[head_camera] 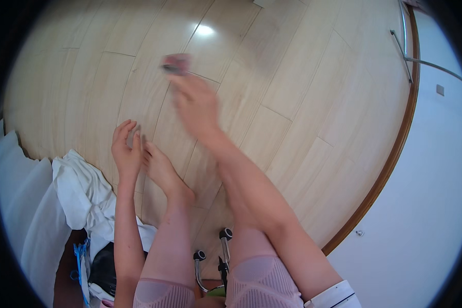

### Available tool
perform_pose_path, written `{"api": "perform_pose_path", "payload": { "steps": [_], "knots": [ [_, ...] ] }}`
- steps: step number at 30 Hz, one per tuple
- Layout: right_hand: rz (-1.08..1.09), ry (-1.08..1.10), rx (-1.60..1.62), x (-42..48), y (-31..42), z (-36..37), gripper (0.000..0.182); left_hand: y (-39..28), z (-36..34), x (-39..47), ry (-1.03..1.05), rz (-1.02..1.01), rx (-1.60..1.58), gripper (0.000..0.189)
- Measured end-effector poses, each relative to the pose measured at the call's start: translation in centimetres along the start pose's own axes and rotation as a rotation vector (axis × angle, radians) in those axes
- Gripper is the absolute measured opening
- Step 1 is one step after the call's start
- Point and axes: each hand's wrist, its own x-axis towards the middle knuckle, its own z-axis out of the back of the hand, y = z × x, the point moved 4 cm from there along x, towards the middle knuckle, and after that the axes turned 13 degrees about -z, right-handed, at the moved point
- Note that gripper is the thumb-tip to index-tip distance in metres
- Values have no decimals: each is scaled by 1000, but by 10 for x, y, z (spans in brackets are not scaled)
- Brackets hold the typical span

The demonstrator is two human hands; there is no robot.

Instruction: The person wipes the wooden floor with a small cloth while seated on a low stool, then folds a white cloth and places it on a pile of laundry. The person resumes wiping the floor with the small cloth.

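Note:
My right hand (pixel 198 106) reaches out over the wooden floor (pixel 292 88), its fingers closed on a small red and dark object (pixel 177 63). Motion blur hides what kind of object it is. Lower down at the left, my left hand (pixel 127 148) has its fingers slightly curled and apart, with nothing between them. It is close beside my bare foot (pixel 161 163) in the picture. Pink ribbed knee sleeves (pixel 263 283) cover both my knees.
White cloth (pixel 81 188) lies crumpled at the left, near a white curtain (pixel 34 200), a black bag-like item (pixel 102 269) and blue hangers (pixel 79 261). Chair casters (pixel 226 233) show between my legs. At the right stand a metal rack (pixel 406 57) and a white wall (pixel 419 173) with brown skirting (pixel 392 161).

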Motion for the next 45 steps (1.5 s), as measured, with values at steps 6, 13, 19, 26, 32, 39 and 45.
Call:
{"api": "perform_pose_path", "payload": {
  "steps": [6,13,19,26,32,39,45],
  "knots": [
    [-242,-501,-401,1,-103,195,32,27,18,16,95,-60,346,53],
    [-354,-682,-701,49,-167,228,30,36,0,56,279,79,588,113],
    [-269,-350,-480,73,-83,71,33,47,-3,62,345,101,657,122],
    [-63,114,-79,50,-13,-6,38,32,-6,72,444,232,670,123],
    [-215,-276,-132,93,-66,112,36,43,-4,67,407,150,661,124],
    [-215,-608,-466,162,-128,175,32,37,-10,68,415,185,633,125],
    [-156,-174,276,169,-87,21,43,32,-16,74,431,210,618,126]
  ]
}}
